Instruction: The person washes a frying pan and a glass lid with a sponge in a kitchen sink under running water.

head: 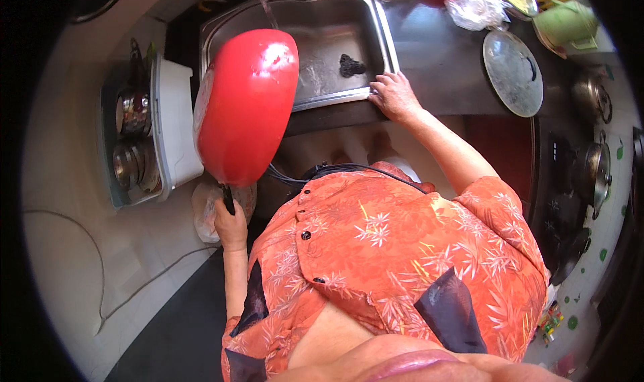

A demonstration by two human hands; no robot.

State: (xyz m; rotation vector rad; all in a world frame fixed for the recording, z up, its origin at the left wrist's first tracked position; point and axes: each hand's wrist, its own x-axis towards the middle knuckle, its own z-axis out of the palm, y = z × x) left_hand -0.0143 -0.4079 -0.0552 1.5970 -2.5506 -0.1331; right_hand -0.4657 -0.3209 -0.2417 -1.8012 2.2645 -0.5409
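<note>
My left hand grips the black handle of a red pan, which is tipped on its side with its red outer wall towards me. The pan hangs over the left part of a stainless steel sink. Water runs down from the tap behind the pan, and the sink floor is wet. My right hand rests on the sink's front right rim, holding nothing that I can see. Near it in the basin lies a dark scouring pad. The inside of the pan is hidden.
At left stands a white plastic tub with metal pots. On the dark counter to the right are a glass lid, a crumpled plastic bag and a green container. Farther right, pots stand by the stove. A cable runs at lower left.
</note>
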